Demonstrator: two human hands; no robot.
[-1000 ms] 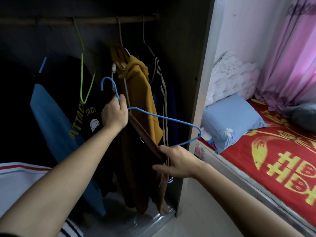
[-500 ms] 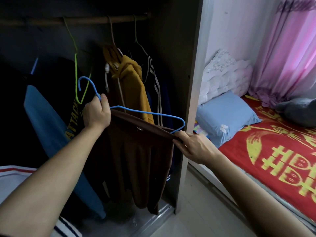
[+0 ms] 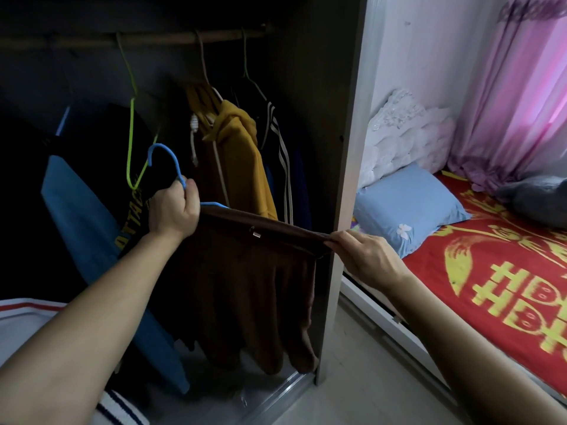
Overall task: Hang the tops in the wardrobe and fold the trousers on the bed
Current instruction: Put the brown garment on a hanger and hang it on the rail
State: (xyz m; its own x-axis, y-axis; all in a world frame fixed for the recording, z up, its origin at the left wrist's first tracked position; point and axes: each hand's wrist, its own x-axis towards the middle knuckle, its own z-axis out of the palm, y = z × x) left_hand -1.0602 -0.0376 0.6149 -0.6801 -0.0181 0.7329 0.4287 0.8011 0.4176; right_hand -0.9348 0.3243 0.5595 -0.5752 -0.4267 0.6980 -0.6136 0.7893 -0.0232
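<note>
A dark brown top hangs on a blue wire hanger in front of the open wardrobe. My left hand grips the hanger just below its hook, at the top's left shoulder. My right hand pinches the top's right shoulder, where the hanger's far end is covered by the cloth. The hanger's hook is below the wooden rail and not on it.
On the rail hang a black printed top on a green hanger, a mustard hoodie and a dark striped jacket. The wardrobe's side panel stands by my right hand. Right of it lies the bed with a red cover and a blue pillow.
The brown top now covers the hanger's right arm fully; the blue wire there is hidden. My right hand rose from the lower cloth to the right shoulder, stretching the top level.
</note>
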